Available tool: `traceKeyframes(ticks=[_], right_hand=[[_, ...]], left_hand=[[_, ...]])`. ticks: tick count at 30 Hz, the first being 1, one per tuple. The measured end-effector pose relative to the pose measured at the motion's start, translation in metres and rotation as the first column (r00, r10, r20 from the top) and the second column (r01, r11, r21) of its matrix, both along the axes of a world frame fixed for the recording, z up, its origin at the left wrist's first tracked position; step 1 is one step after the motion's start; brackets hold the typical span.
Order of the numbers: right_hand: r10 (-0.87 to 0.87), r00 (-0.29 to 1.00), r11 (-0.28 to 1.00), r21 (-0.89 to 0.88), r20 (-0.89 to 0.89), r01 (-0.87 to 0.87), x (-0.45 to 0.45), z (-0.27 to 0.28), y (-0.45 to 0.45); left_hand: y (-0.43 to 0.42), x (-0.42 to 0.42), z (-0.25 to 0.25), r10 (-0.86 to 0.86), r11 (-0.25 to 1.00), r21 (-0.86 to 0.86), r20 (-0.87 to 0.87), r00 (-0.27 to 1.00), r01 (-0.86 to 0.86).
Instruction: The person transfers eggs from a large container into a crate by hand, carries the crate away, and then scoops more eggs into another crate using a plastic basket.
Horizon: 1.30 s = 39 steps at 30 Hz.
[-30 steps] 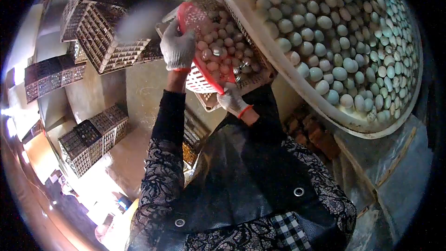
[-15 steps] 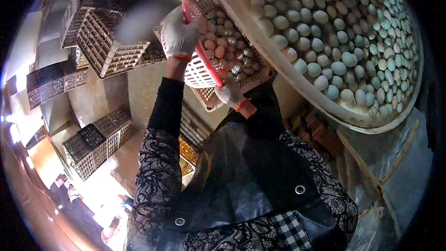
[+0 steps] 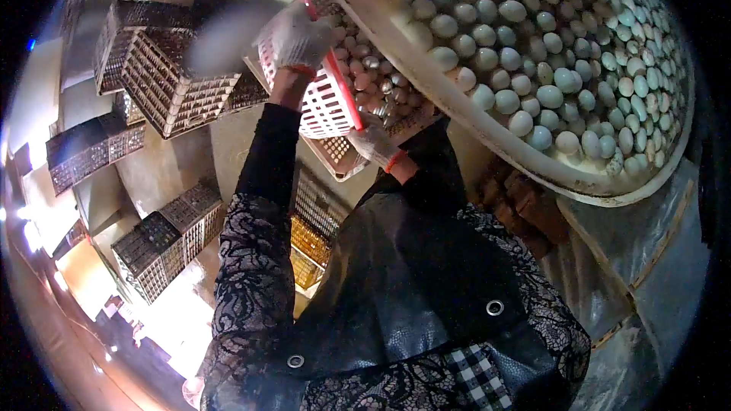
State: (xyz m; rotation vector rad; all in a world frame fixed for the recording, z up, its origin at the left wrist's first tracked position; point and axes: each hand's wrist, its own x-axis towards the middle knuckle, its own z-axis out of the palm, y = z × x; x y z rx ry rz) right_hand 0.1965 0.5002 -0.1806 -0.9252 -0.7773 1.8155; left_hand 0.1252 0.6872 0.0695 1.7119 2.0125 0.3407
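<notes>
Both my hands hold a white slotted basket with a red rim, tipped on its side. My left hand, in a pale knit glove, is closed on its upper part. Lower down, my right hand, gloved too, grips the rim's bottom end. The basket's mouth faces right, over brownish and pinkish eggs in a plastic crate. The crate's near corner shows below the basket. Most of the basket's inside is hidden from me.
A large round vat full of pale eggs in liquid stands at the right, its rim close to the crate. Stacked slatted crates are at the left, with another crate stack lower down. Reddish bricks lie under the vat.
The basket and both hands sit slightly farther left in view, and the basket is turned a little more upright. My view has shifted slightly. Both hands keep their hold.
</notes>
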Motion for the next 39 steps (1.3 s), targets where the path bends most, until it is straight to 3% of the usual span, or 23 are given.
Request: traceKeyframes(ticks=[2,4,6,7,8,10,11,14,17,18,20,22,25,27,29,31,34,35,36,37,38,39], right_hand=[[-0.082,0.976,0.994,-0.083,-0.201,0.066,-0.002,0.011,-0.003],[0.21,0.958,0.976,-0.109,0.196,-0.191,0.012,0.011,-0.001],[0.096,0.979,0.989,0.09,0.182,-0.113,0.02,0.039,0.011],[0.058,0.993,0.997,-0.035,-0.103,-0.062,0.013,0.036,0.011],[0.053,0.993,0.998,-0.035,-0.106,-0.057,0.014,0.039,0.011],[0.009,0.995,0.994,0.111,0.098,-0.02,0.021,0.059,0.01],[0.078,0.982,0.987,0.123,0.174,-0.101,0.023,0.054,0.013],[0.188,0.948,0.951,0.195,0.257,-0.241,0.034,0.053,0.014],[0.238,0.926,0.942,0.163,0.294,-0.294,0.034,0.039,0.012],[0.235,0.927,0.942,0.167,0.292,-0.291,0.032,0.038,0.011],[0.055,0.989,0.978,0.192,0.136,-0.081,0.027,0.039,-0.001],[0.11,0.972,0.959,0.234,0.208,-0.159,0.039,0.073,0.007],[-0.013,0.998,0.966,0.257,0.058,-0.003,0.042,0.085,0.0],[0.068,0.937,0.986,0.117,0.342,-0.115,0.041,0.074,-0.013],[0.094,0.941,0.984,0.111,0.325,-0.136,0.04,0.064,-0.014],[0.116,0.945,0.981,0.113,0.306,-0.157,0.036,0.065,-0.011],[-0.064,0.97,0.978,0.211,0.236,0.013,0.039,0.093,-0.009],[0.072,0.872,0.943,0.251,0.485,-0.218,0.047,0.105,0.003],[0.166,0.689,0.869,0.227,0.705,-0.441,0.052,0.114,0.011],[0.072,0.779,0.902,0.293,0.623,-0.318,0.049,0.113,0.007],[0.079,0.779,0.901,0.289,0.622,-0.322,0.044,0.108,0.002],[0.051,0.86,0.924,0.303,0.508,-0.234,0.04,0.104,0.0]], left_hand=[[0.008,-0.006,-0.008,-0.017,0.998,0.055,-0.011,1.0,0.018],[0.001,-0.009,-0.016,0.036,0.989,0.144,-0.097,0.995,-0.022],[0.006,-0.007,-0.015,-0.008,0.994,0.108,-0.065,0.998,0.016],[0.009,-0.003,-0.01,0.007,0.997,0.078,-0.042,0.999,-0.004],[0.009,-0.002,-0.007,0.024,0.999,0.039,-0.023,0.999,-0.023],[0.01,-0.005,-0.011,-0.003,1.0,0.017,-0.038,0.999,0.004],[0.01,-0.005,-0.012,0.003,1.0,-0.004,-0.037,0.999,-0.003],[0.016,-0.004,-0.008,-0.002,1.0,-0.013,0.021,1.0,0.003],[0.014,-0.005,-0.006,0.043,0.997,-0.069,0.238,0.97,-0.027],[0.015,-0.006,-0.004,0.04,0.998,-0.066,0.236,0.971,-0.025],[0.013,-0.007,-0.003,0.039,0.993,-0.118,0.361,0.932,0.004],[0.011,-0.008,-0.009,0.035,0.996,-0.086,0.351,0.936,-0.004],[0.007,0.0,0.002,0.041,0.995,-0.096,0.399,0.916,-0.002],[0.005,0.0,0.005,0.058,0.989,-0.149,0.45,0.891,0.012],[0.007,-0.01,0.001,0.084,0.978,-0.202,0.608,0.79,0.051],[-0.001,-0.009,0.012,0.101,0.983,-0.184,0.629,0.77,0.021],[-0.01,-0.02,0.027,0.103,0.98,-0.197,0.596,0.796,0.021],[-0.013,-0.023,0.032,0.095,0.981,-0.193,0.581,0.809,0.024],[-0.015,-0.024,0.037,0.086,0.982,-0.189,0.566,0.82,0.027],[-0.02,-0.018,0.041,0.12,0.986,-0.168,0.636,0.762,-0.015],[-0.021,-0.025,0.037,0.127,0.985,-0.172,0.635,0.762,-0.02],[-0.021,-0.031,0.035,0.085,0.992,-0.127,0.641,0.763,-0.004]])
